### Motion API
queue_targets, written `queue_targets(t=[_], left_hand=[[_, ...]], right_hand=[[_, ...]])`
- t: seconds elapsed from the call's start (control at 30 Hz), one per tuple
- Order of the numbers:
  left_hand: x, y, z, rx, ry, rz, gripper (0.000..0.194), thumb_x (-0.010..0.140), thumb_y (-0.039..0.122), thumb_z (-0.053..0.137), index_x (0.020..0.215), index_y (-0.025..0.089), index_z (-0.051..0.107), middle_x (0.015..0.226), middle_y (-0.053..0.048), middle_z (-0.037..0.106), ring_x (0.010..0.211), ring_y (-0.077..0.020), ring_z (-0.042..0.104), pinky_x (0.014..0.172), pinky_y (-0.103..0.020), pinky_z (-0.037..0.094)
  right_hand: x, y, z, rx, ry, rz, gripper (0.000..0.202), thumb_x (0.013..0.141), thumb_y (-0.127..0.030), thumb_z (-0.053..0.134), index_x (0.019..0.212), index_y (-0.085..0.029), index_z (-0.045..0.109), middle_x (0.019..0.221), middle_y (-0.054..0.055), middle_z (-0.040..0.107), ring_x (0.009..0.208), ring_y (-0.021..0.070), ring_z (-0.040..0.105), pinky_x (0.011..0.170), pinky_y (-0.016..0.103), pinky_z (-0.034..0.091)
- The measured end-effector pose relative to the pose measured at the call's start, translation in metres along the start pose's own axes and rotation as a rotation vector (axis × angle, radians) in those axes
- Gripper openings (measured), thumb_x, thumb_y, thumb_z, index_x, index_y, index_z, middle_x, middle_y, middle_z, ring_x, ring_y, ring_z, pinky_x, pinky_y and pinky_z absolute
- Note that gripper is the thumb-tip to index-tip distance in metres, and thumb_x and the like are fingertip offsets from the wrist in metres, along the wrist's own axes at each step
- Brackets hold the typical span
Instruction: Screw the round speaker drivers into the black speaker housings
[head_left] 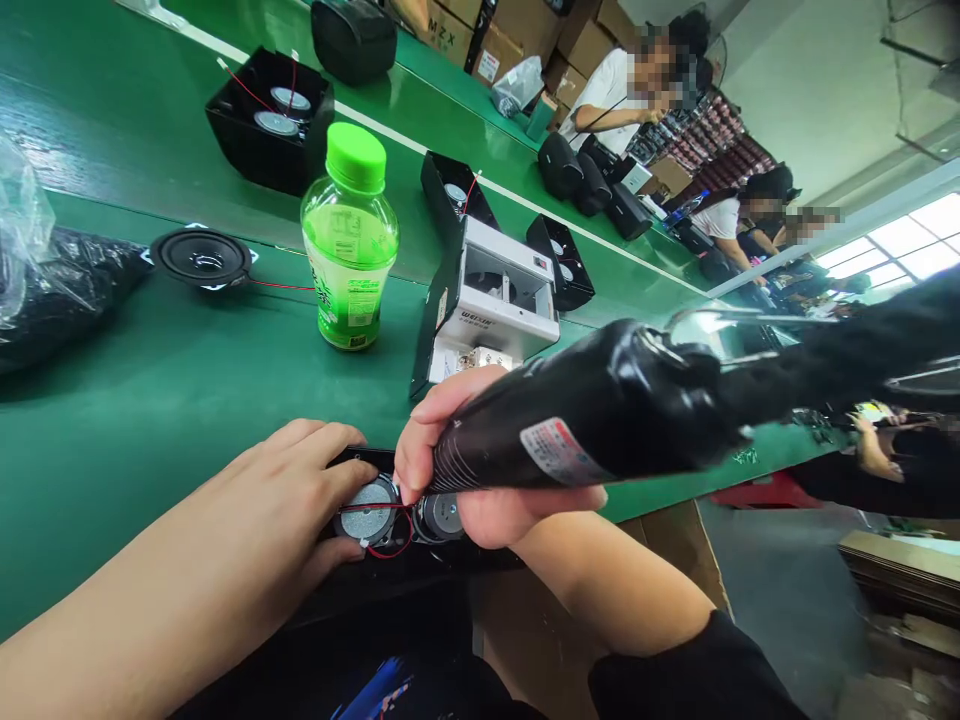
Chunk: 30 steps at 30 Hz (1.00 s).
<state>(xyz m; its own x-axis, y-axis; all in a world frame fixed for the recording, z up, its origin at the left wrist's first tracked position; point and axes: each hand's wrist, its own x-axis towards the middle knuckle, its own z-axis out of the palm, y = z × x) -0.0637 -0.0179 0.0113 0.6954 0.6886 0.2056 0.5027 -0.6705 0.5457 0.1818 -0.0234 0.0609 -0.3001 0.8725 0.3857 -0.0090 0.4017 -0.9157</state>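
Observation:
My right hand (480, 500) is wrapped around a black electric screwdriver (555, 420), which hangs from a thick black cord and points down to the left. Its tip is hidden by my fingers. My left hand (300, 490) grips a round speaker driver (370, 512) with its grey magnet up, thumb on the near side and fingers on the far side. A second speaker driver (441, 516) sits beside it, partly covered by my right hand. Red and black wires run across both. The drivers lie in a black speaker housing (375, 456) at the table's near edge.
A green-capped bottle (351, 250) and a white screw feeder machine (502, 290) stand beyond my hands. A loose speaker (202, 255) and a plastic bag (60, 280) lie left. Open speaker housings (262, 150) sit on the green conveyor (135, 90). Co-workers are across the line.

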Motion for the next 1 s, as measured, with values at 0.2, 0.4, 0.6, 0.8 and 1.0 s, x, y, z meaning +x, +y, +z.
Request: queue_targets(t=[0.2,0.4,0.6,0.8,1.0], left_hand=[[-0.004,-0.001,0.002,0.012,0.016,-0.008,0.04,0.088,0.03,0.104,0.126,0.038,0.092,0.137,-0.008,0.09,0.122,-0.0393,0.089,0.097,-0.057,0.08],[-0.015,-0.003,0.022,0.145,0.156,0.01,0.046,0.085,0.026,0.095,0.129,0.037,0.089,0.149,-0.009,0.09,0.13,-0.0425,0.088,0.108,-0.065,0.078],[-0.024,-0.014,0.032,0.227,0.162,0.048,0.045,0.088,0.032,0.092,0.134,0.033,0.088,0.151,-0.012,0.088,0.13,-0.0436,0.088,0.106,-0.066,0.078],[-0.025,-0.015,0.033,0.221,0.166,0.046,0.046,0.089,0.032,0.092,0.135,0.033,0.089,0.155,-0.013,0.087,0.134,-0.0445,0.087,0.112,-0.064,0.075],[-0.019,-0.012,0.022,0.145,0.156,0.062,0.052,0.093,0.03,0.088,0.145,0.037,0.088,0.161,-0.007,0.088,0.136,-0.0399,0.087,0.113,-0.058,0.074]], right_hand=[[0.0,-0.011,0.002,0.404,0.241,0.018,0.082,0.097,-0.103,0.09,0.13,-0.028,0.09,0.082,-0.001,0.084,0.061,0.0179,0.076,0.064,0.032,0.067],[0.011,-0.087,-0.038,0.256,0.46,-0.134,0.068,0.11,-0.096,0.083,0.128,-0.031,0.095,0.074,-0.004,0.078,0.055,0.0183,0.073,0.06,0.035,0.07],[0.041,-0.075,-0.07,-0.042,0.501,-0.381,0.076,0.101,-0.106,0.084,0.1,-0.031,0.095,0.07,-0.002,0.075,0.052,0.0213,0.072,0.048,0.038,0.059],[0.06,-0.054,-0.069,0.01,0.495,-0.23,0.084,0.095,-0.113,0.081,0.111,-0.031,0.09,0.065,-0.006,0.074,0.046,0.0176,0.063,0.045,0.034,0.053],[0.046,-0.067,-0.065,0.134,0.605,-0.172,0.069,0.104,-0.095,0.09,0.115,-0.027,0.093,0.06,-0.008,0.07,0.041,0.0151,0.059,0.038,0.029,0.05]])
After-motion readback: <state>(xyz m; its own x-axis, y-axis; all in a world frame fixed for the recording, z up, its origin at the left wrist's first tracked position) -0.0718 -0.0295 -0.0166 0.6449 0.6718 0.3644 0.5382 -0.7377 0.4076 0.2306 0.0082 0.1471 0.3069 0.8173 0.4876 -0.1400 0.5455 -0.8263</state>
